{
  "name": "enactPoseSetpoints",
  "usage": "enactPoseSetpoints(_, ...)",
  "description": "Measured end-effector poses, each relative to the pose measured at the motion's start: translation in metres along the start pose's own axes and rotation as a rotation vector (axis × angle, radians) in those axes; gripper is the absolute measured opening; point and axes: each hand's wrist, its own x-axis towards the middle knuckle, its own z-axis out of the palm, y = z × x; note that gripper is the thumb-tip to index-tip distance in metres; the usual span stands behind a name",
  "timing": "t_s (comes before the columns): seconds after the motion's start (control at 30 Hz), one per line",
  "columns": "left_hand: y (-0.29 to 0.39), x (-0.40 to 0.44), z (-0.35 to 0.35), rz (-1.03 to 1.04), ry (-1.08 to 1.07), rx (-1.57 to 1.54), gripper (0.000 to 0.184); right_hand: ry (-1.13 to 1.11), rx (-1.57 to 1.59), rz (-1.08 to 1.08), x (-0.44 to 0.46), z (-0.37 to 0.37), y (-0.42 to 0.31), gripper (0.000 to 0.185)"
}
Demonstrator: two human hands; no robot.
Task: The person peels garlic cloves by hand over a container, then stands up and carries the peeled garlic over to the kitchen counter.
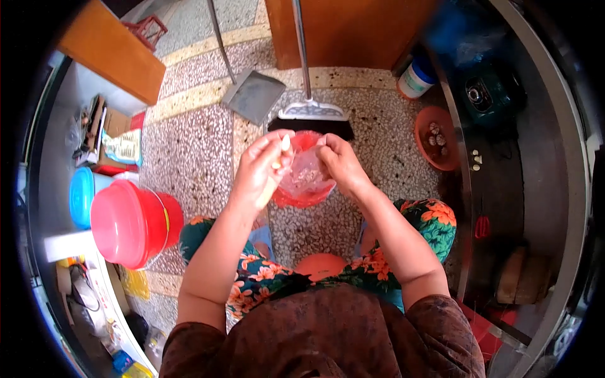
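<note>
Pale clove (285,142), it seems of garlic, is held up above the red bin (301,201), which stands on the speckled floor (195,145) in front of the seated person. To the person's right runs the dark shelf (498,205). Near the left border of the floor stands the red bucket (120,220) with its lid on. The red bin is lined with the clear bag (310,179), and small light scraps, perhaps skins, lie inside it. The orange bowl (422,129) is on the floor, just beside the front edge of the shelf, and the round bulbs (435,137) in it look whole. I judge these are left to be opened. The loose cloves (476,160), only a few, lie on the shelf near its front edge; they look bare, so this part is probably done. The left hand (255,165) has the clove narrowly between thumb and fingers, and it looks mostly bare. The right hand (342,162) is at the bag's edge with bent fingers; I cannot tell whether they hold something.
</note>
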Motion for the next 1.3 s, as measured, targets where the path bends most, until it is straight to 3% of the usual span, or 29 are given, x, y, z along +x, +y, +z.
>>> enactPoseSetpoints(0.07, 0.004, -0.001, -0.008, -0.018, 0.002, -0.067, 0.018, 0.038, -0.136, 0.001, 0.017, -0.004, 0.039, 0.011)
enactPoseSetpoints(0.17, 0.008, -0.007, -0.017, -0.058, 0.031, -0.170, 0.013, 0.053, -0.509, -0.170, 0.049, -0.019, 0.110, 0.019)
enactPoseSetpoints(0.2, 0.007, -0.010, -0.020, -0.082, 0.032, -0.224, 0.012, 0.041, -0.516, -0.168, 0.050, -0.019, 0.119, 0.019)
enactPoseSetpoints(0.27, 0.008, -0.016, -0.026, -0.096, 0.038, -0.283, 0.013, 0.050, -0.844, -0.113, 0.054, -0.016, 0.132, 0.021)
enactPoseSetpoints(0.67, 0.016, -0.038, -0.051, -0.088, 0.095, -0.364, 0.010, 0.142, -1.087, -0.108, 0.077, -0.025, 0.199, 0.012)
enactPoseSetpoints(0.8, 0.016, -0.036, -0.050, -0.088, 0.090, -0.346, 0.002, 0.140, -0.926, -0.074, 0.082, -0.032, 0.203, 0.009)
enactPoseSetpoints(1.0, 0.015, -0.033, -0.045, -0.069, 0.015, -0.292, 0.014, 0.180, -0.776, 0.075, 0.082, -0.044, 0.208, 0.012)
enactPoseSetpoints(1.07, 0.016, -0.032, -0.041, -0.101, 0.054, -0.337, 0.011, 0.070, -0.211, 0.392, 0.075, -0.045, 0.188, 0.018)
enactPoseSetpoints(1.2, 0.009, -0.029, -0.045, -0.100, -0.002, -0.375, 0.006, 0.087, -0.102, 0.419, 0.071, -0.042, 0.178, 0.012)
enactPoseSetpoints(1.3, 0.008, -0.029, -0.043, -0.094, -0.017, -0.312, 0.007, 0.121, -0.332, 0.323, 0.070, -0.042, 0.184, 0.010)
